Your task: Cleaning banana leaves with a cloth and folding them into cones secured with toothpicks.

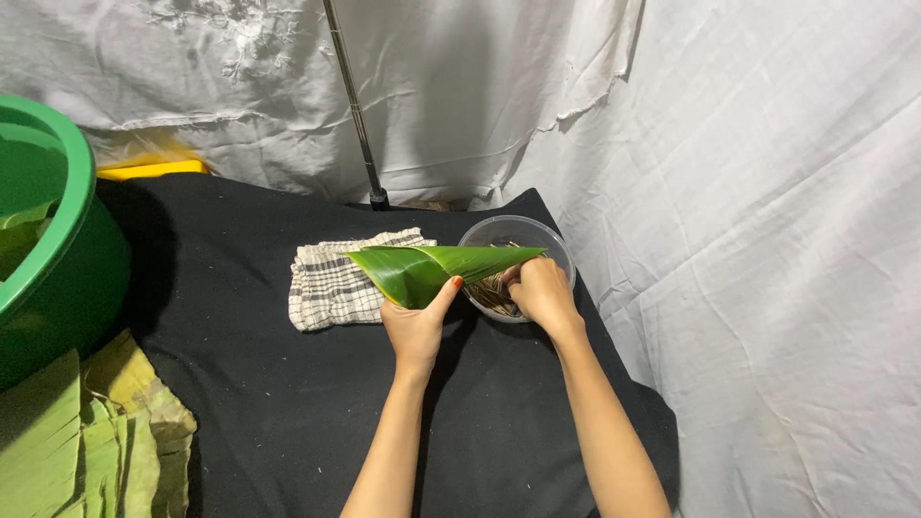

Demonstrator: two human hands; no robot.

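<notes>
My left hand (414, 326) pinches a green leaf (422, 269) folded into a cone, its point reaching right over a clear bowl (556, 243). My right hand (542, 293) is inside that bowl, fingers closed among several thin brown sticks (489, 291). I cannot tell whether it grips one.
A checked cloth (331, 283) lies on the black table cover (249, 384), just left of the leaf. A big green tub (58, 259) stands at far left, a stack of cut leaf pieces (86, 441) in front of it. White sheets hang behind and right, with a metal pole (357, 115).
</notes>
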